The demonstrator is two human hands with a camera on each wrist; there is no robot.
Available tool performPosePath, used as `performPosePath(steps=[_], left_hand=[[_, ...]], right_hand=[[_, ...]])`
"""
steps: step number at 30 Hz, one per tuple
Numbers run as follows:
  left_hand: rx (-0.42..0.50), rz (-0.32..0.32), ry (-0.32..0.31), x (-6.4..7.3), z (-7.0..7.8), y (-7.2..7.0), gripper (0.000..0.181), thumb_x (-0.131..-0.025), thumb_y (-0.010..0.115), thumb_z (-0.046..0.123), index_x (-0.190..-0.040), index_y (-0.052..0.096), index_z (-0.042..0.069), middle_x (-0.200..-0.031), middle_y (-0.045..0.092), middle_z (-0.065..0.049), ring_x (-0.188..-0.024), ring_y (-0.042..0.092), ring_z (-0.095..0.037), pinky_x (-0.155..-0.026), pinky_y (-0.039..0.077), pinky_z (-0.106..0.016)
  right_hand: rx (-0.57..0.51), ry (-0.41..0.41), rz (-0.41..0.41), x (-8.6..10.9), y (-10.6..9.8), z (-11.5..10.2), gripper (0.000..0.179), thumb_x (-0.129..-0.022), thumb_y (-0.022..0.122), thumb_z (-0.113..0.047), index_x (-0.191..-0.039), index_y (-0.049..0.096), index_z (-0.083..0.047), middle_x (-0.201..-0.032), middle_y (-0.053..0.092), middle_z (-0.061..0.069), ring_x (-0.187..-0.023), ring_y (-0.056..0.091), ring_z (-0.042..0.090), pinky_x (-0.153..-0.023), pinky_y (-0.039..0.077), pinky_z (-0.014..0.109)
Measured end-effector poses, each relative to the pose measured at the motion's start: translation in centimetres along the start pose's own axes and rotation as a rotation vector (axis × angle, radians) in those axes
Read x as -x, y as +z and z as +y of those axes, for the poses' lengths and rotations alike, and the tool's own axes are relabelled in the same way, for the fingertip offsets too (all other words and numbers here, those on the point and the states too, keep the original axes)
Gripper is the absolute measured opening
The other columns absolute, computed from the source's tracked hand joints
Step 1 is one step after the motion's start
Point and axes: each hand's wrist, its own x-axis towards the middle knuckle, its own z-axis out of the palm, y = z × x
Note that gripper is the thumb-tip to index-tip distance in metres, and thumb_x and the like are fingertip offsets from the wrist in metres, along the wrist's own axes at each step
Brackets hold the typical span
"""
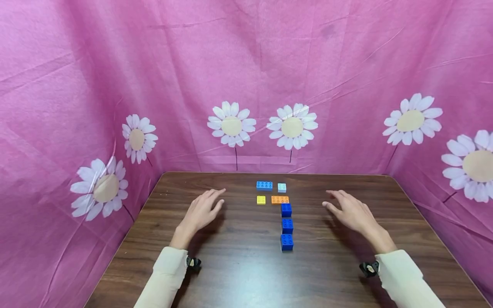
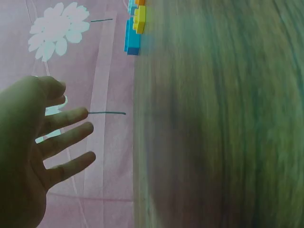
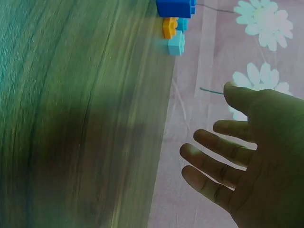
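Several toy building bricks stand on the wooden table, between my two hands. At the back are a long light-blue brick (image 1: 264,185) and a small pale-blue brick (image 1: 282,188). In front of them sit a small yellow brick (image 1: 261,200) and a long orange brick (image 1: 280,199). Dark-blue bricks (image 1: 286,242) form a column running toward me from the orange one. My left hand (image 1: 201,210) is held over the table left of the bricks, fingers spread and holding nothing. To their right hovers my right hand (image 1: 349,210), also empty with loosely extended fingers.
The brown wooden table (image 1: 239,265) ends at the back against a pink curtain (image 1: 262,64) printed with white daisies. That curtain also encloses the left and right sides. A dark wrist strap (image 1: 194,264) is on the left wrist, another strap (image 1: 369,269) on the right.
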Motion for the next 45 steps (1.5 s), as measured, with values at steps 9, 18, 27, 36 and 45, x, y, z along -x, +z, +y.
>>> performPosePath(steps=[9, 18, 27, 36, 45], left_hand=[[0.123, 0.049, 0.006, -0.1, 1.4, 0.6, 0.034, -0.099, 0.055, 0.03, -0.132, 0.061, 0.022, -0.121, 0.069, 0.0, -0.12, 0.061, -0.027, -0.099, 0.05, -0.046], [0.233, 0.034, -0.012, -0.5, 3.1, 1.4, 0.03, -0.1, 0.055, 0.031, -0.128, 0.062, 0.025, -0.106, 0.069, 0.008, -0.099, 0.067, -0.012, -0.085, 0.054, -0.038], [0.309, 0.027, 0.008, -1.0, 5.3, 2.4, 0.03, -0.101, 0.053, 0.033, -0.125, 0.064, 0.022, -0.115, 0.07, 0.003, -0.102, 0.068, -0.02, -0.086, 0.054, -0.04], [0.378, 0.016, 0.012, -1.8, 7.4, 3.3, 0.029, -0.101, 0.054, 0.033, -0.126, 0.062, 0.021, -0.106, 0.069, 0.009, -0.092, 0.065, -0.01, -0.082, 0.054, -0.032], [0.55, -0.043, 0.037, -2.2, 9.6, 4.3, 0.027, -0.101, 0.054, 0.029, -0.124, 0.061, 0.018, -0.109, 0.067, 0.004, -0.094, 0.064, -0.007, -0.082, 0.057, -0.033]], right_hand=[[-0.04, -0.054, 0.029, 0.7, 0.5, -1.8, 0.052, -0.096, 0.052, -0.056, -0.13, 0.059, -0.017, -0.117, 0.067, 0.006, -0.102, 0.067, 0.026, -0.079, 0.052, 0.054], [-0.048, -0.102, 0.06, 1.3, 1.0, -3.8, 0.042, -0.094, 0.059, -0.05, -0.123, 0.064, -0.019, -0.101, 0.068, -0.004, -0.091, 0.066, 0.016, -0.072, 0.053, 0.043], [-0.063, -0.119, 0.026, 1.8, 0.9, -5.3, 0.041, -0.094, 0.057, -0.055, -0.119, 0.065, -0.024, -0.103, 0.069, -0.006, -0.091, 0.067, 0.013, -0.073, 0.054, 0.04], [-0.049, -0.144, 0.029, 2.0, 0.8, -6.2, 0.035, -0.093, 0.061, -0.05, -0.115, 0.066, -0.024, -0.1, 0.068, -0.008, -0.087, 0.065, 0.011, -0.069, 0.052, 0.033], [-0.051, -0.207, 0.044, 2.2, 1.1, -7.1, 0.023, -0.092, 0.066, -0.041, -0.109, 0.068, -0.026, -0.092, 0.066, -0.013, -0.081, 0.064, 0.008, -0.066, 0.05, 0.029]])
